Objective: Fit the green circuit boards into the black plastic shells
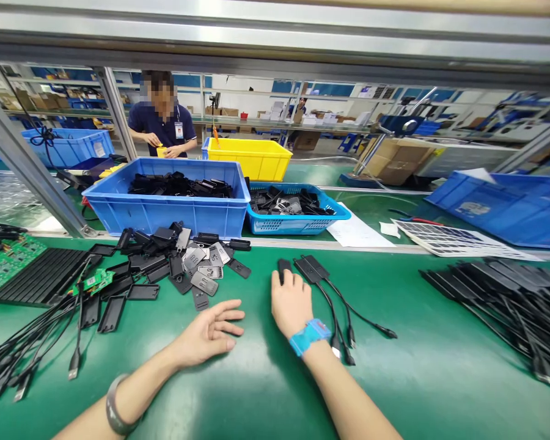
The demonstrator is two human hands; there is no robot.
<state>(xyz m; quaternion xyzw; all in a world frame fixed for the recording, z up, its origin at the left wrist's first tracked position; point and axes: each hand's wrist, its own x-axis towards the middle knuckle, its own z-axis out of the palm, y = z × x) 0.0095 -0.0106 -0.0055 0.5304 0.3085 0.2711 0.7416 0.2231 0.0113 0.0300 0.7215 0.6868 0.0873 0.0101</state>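
- Green matting covers the bench (pixel 256 391) under both forearms.
- Right hand (pixel 291 300), blue wristband at the wrist, lies palm down with its fingers curled over a small black housing (pixel 284 267) at its 12 o'clock; whether the fingers actually grip it I cannot tell.
- At 2 o'clock from that hand lie two cabled modules (pixel 312 267), just beside the housing, their leads running toward 5 o'clock.
- Left hand (pixel 209 333) rests open on the mat, fingers spread and pointing to 3 o'clock, holding nothing.
- At 11 o'clock from the left hand sits a loose heap of black shells and grey plates (pixel 183 260).
- Behind it, at 12 o'clock, stands a blue crate (pixel 165 211).
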